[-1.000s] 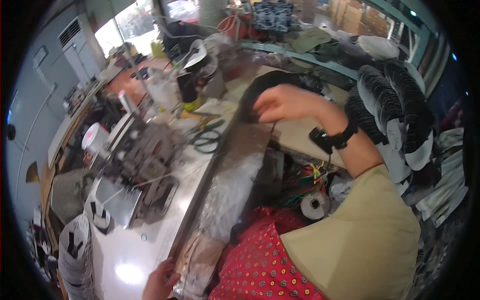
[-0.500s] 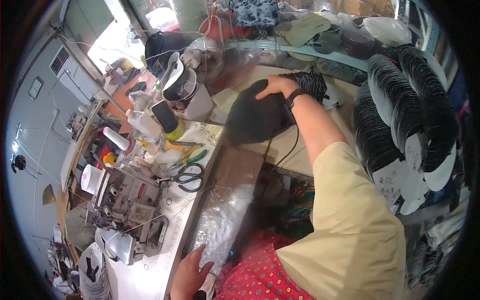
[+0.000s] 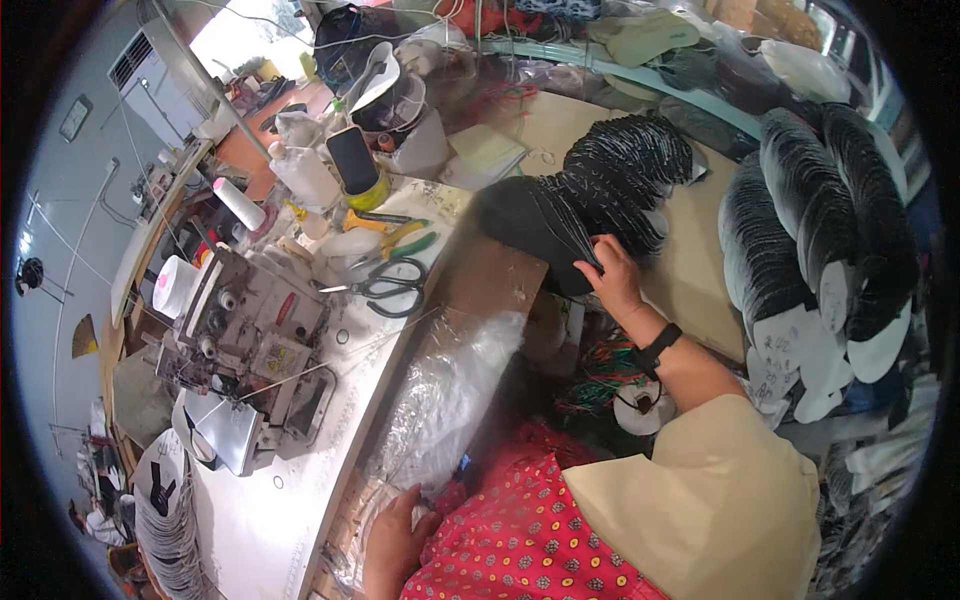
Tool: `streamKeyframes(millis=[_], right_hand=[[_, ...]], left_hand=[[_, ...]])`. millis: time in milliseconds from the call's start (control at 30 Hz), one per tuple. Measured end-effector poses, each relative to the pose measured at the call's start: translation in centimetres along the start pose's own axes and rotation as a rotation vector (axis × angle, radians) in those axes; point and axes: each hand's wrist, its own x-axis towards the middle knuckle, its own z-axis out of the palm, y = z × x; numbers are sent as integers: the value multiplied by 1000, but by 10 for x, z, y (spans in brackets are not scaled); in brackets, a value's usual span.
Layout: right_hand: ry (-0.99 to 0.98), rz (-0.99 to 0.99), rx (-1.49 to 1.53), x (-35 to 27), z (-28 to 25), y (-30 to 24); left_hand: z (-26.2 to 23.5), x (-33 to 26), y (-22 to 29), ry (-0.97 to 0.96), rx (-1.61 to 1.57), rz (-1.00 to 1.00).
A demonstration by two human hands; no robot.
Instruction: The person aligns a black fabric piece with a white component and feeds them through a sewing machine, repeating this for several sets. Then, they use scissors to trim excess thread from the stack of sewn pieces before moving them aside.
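A long fanned stack of black, sole-shaped fabric pieces [image 3: 600, 190] lies on the board to the right of the sewing machine table. My right hand [image 3: 615, 280] grips the near edge of this stack, fingers bent over the pieces and thumb against them; how many are in its grasp I cannot tell. My left hand [image 3: 397, 540] rests low by the table's front edge, beside clear plastic film [image 3: 440, 400]. Its fingers are loosely apart and nothing shows in them.
An overlock sewing machine [image 3: 255, 340] stands on the white table [image 3: 250, 520]. Black-handled scissors [image 3: 385, 287], yellow-green snips [image 3: 405, 240] and a phone [image 3: 352, 160] are behind it. More fanned stacks [image 3: 790, 240] sit at the right; coloured threads [image 3: 600, 375] hang below the board.
My right hand has come nearer from the far end of the black pieces to their near edge, uncovering the fanned stack. My left hand has shifted slightly right. The view has turned a little.
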Motion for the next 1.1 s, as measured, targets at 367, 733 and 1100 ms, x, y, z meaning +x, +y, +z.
streamKeyframes(millis=[367, 733, 1100], right_hand=[[148, 629, -194, 183, -82, 133], [257, 651, -95, 155, -94, 329], [-192, 539, 68, 130, -85, 213]], left_hand=[[4, 0, -45, 158, 110, 117], [3, 49, -35, 128, 74, 77], [13, 87, -9, 172, 247, 104]])
